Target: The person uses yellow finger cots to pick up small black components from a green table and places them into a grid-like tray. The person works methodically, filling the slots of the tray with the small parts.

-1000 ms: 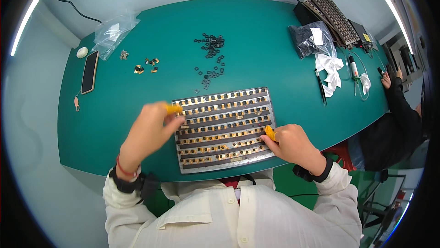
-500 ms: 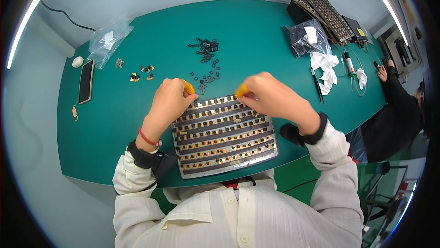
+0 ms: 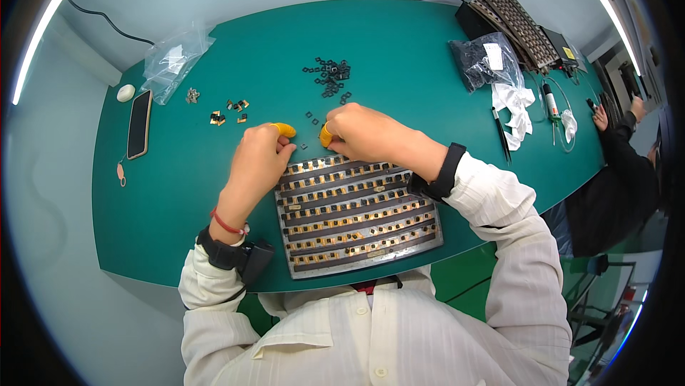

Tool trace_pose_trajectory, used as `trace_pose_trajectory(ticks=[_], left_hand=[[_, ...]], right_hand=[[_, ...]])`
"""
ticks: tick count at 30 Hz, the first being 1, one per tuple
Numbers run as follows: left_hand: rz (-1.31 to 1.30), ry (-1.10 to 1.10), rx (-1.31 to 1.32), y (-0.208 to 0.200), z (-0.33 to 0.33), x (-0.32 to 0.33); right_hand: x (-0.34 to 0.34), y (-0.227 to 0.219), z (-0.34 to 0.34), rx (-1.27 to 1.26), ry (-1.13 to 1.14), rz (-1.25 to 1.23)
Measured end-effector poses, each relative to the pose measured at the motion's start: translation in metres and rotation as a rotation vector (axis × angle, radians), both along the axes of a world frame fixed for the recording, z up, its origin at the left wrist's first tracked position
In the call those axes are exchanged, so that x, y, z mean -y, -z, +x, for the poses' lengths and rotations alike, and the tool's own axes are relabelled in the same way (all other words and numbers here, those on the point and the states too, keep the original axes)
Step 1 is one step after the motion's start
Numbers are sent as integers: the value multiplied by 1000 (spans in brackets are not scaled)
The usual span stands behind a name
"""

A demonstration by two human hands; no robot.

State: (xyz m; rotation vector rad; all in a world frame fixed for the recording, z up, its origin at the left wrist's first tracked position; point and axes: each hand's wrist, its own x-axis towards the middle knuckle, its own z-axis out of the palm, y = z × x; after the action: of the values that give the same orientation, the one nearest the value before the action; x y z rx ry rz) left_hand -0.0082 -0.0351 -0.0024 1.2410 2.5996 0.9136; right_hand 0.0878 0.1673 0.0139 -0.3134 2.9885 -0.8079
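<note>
A flat metal tray (image 3: 335, 267) lies in front of me, with rows of small black squares on gold-coloured pieces between dark strips. My left hand (image 3: 258, 158) is at its far left corner. The yellow-covered index finger and the thumb are parted, with nothing visible between them. Beyond the tray's far edge, my right hand (image 3: 367, 133) bends down over loose black square parts, its yellow-covered finger close to the thumb. Whatever it pinches is too small or hidden. One loose black part (image 3: 304, 146) lies between the hands; a larger pile of black parts (image 3: 332, 75) sits farther back.
To the left lie a phone (image 3: 139, 125), a clear bag (image 3: 175, 65), and small gold-and-black pieces (image 3: 217, 118). On the right are a bag of black parts (image 3: 485, 61), tweezers (image 3: 501, 136), crumpled tissue (image 3: 514, 111), a syringe (image 3: 550, 100) and stacked trays (image 3: 517, 26). Another person (image 3: 614, 186) works at far right.
My right hand has moved left from the tray's far edge to the loose black parts. My left hand has lifted its index finger away from the thumb.
</note>
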Motion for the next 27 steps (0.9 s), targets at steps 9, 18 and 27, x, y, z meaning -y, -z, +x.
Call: trace_pose_trajectory(ticks=[9, 18, 27], left_hand=[[-134, -26, -52, -3, 13, -19], [-45, 18, 85, -14, 18, 14], [-165, 180, 98, -32, 66, 77]], right_hand=[[-12, -10, 0, 13, 68, -14], [3, 3, -10, -16, -72, 38], [2, -3, 1, 15, -15, 36]])
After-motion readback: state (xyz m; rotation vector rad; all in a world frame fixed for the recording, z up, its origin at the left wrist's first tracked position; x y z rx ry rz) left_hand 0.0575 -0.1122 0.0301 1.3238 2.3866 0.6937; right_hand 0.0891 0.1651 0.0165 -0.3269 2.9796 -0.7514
